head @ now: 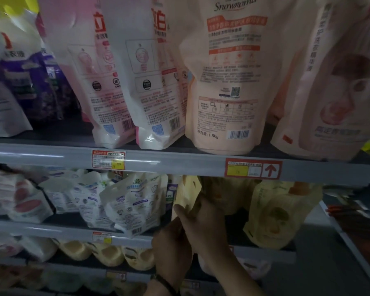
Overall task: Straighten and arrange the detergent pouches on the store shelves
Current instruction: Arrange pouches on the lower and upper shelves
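Yellow crinkly pouch (187,189) in right hand (203,223)

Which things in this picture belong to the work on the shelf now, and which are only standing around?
Belong to the job: right hand, holding the yellow pouch; left hand beside it; leaning white pouch.
Only lying about: price label, arrow label, reddish items at far right.

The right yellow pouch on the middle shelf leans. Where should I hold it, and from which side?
Probably at the narrow top, just under the orange cap, coming from the front: the right yellow pouch tilts, its top is free at the front, and its full bottom looks too wide to grip.
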Tool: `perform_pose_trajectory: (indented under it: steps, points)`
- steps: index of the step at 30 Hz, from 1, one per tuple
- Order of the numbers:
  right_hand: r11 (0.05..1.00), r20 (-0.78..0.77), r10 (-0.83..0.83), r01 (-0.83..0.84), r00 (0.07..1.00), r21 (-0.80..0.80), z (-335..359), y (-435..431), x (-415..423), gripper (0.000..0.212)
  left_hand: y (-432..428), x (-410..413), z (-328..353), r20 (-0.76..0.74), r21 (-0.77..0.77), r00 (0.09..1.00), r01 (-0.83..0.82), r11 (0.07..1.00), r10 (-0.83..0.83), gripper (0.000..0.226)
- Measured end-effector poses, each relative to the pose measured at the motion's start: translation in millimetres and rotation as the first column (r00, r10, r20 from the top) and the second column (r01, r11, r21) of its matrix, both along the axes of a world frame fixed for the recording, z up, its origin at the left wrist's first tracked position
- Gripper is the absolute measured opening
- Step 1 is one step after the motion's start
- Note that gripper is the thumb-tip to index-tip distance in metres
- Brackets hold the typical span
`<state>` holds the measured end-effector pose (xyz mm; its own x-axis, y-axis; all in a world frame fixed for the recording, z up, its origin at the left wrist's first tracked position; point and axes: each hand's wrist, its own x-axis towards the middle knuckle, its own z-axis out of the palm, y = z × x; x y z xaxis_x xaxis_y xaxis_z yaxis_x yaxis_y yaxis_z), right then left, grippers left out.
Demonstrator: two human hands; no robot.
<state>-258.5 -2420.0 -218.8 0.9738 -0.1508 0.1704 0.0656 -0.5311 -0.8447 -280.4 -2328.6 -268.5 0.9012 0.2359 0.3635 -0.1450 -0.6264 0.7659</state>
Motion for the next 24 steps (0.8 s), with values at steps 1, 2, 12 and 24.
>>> perform_pose_trajectory:
  steps: [1, 2, 12, 24]
  points:
    - [0.999, 0.009, -0.032, 0.032, 0.999, -0.006, -1, -1, 2, 0.034, -1, 1, -1, 0.008, 0.006, 1.0, 0.02, 1.0, -0.02, 0.032]
    - [0.998, 0.013, -0.058, 0.058, 0.998, -0.009, -1, -1, 3, 0.028, -3, 1, -1, 0.028, 0.019, 0.999, 0.039, 0.999, -0.039, 0.03]
    - [0.984, 0.095, -0.17, 0.163, 0.981, 0.075, -8, -15, 6, 0.036, -6, 13, -20, -0.087, 0.081, 0.99, 0.117, 0.99, -0.11, 0.054]
    - [0.981, 0.119, -0.191, 0.194, 0.974, -0.013, -1, -63, 32, 0.025, 30, 58, -52, -0.213, -0.154, 0.932, 0.265, 0.952, -0.293, 0.037]
